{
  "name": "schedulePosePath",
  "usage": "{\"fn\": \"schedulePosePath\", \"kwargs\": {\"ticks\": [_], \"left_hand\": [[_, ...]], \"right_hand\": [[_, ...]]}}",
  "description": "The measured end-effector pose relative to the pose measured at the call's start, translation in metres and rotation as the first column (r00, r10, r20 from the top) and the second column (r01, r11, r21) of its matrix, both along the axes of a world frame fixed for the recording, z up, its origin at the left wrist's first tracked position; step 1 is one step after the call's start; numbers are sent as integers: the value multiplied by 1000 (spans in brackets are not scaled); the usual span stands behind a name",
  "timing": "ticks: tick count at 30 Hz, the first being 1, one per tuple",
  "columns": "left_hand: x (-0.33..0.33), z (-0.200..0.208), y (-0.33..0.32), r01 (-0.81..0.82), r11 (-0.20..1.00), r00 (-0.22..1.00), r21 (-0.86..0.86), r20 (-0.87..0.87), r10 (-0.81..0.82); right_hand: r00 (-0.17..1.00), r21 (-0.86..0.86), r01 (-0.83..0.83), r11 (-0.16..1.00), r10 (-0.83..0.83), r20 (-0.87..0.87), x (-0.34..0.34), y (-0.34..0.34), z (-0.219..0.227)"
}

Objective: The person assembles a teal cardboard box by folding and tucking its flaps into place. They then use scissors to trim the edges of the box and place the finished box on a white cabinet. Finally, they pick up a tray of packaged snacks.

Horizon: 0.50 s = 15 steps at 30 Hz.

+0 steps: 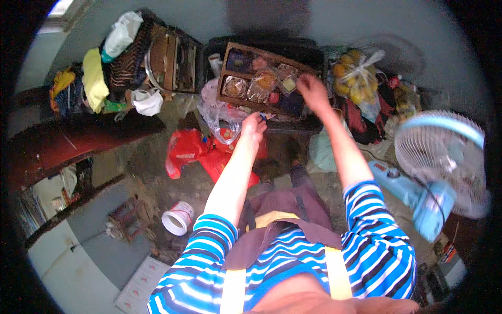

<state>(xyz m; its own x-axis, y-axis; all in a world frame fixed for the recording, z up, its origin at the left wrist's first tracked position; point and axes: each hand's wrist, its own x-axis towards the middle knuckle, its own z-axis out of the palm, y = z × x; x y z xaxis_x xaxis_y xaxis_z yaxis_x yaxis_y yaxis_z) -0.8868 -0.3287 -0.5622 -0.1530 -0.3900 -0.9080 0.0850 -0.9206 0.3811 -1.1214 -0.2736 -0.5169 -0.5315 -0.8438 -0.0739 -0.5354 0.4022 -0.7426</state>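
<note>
A shallow brown compartment box (226,62) lies tilted on a dark surface at the far side, with wrapped round pastries (235,87) and small packets in it. My right hand (314,93) reaches over the box's right end. Its fingers are bent together beside a small pale-green square packet (288,85); whether they grip anything is hidden. At the near edge of the box is my left hand (253,127), fingers closed around a small blue piece (263,116) too small to name. Clear plastic bags (222,118) hang just left of that hand.
Red plastic bags (185,149) lie left of my legs, near a white bucket (178,218). On the right stand a blue fan (439,157) and a knotted clear bag of yellow-orange fruit (355,76). A dark red bench (78,144) and piled goods fill the left.
</note>
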Motion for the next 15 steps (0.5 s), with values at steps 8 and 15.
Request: {"fn": "schedulePosePath", "kwargs": {"ticks": [8, 15], "left_hand": [[-34, -72, -26, -277, 955, 961, 103, 43, 274], [-38, -102, -24, -269, 947, 961, 173, -19, 277]], "right_hand": [[950, 326, -289, 900, 311, -18, -83, -116, -95], [867, 424, -491, 761, 382, 320, -98, -133, -121]]}}
